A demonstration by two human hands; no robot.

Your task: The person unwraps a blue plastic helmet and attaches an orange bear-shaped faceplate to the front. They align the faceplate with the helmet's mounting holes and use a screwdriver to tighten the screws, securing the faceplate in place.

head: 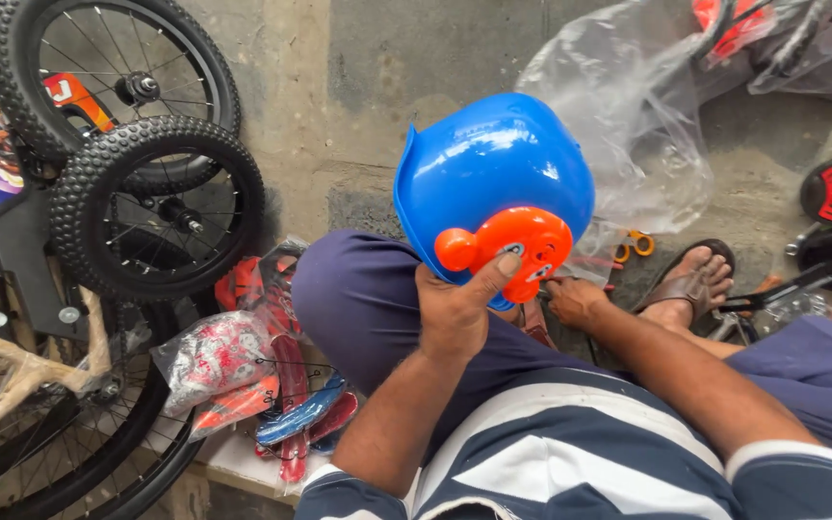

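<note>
Gripping blue shell (pixel 493 173): left hand (pixel 455 313); right hand (pixel 575 300) beneath.

Rough grey concrete floor (pixel 358 106), lit by daylight, crowded with knobbly bicycle wheels (pixel 156 207).

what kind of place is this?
Likely a small bicycle assembly or repair workshop, on a bare concrete floor. Knobby small bike wheels lean at left, bagged plastic parts lie nearby, and the left hand holds a blue plastic basket.
</note>
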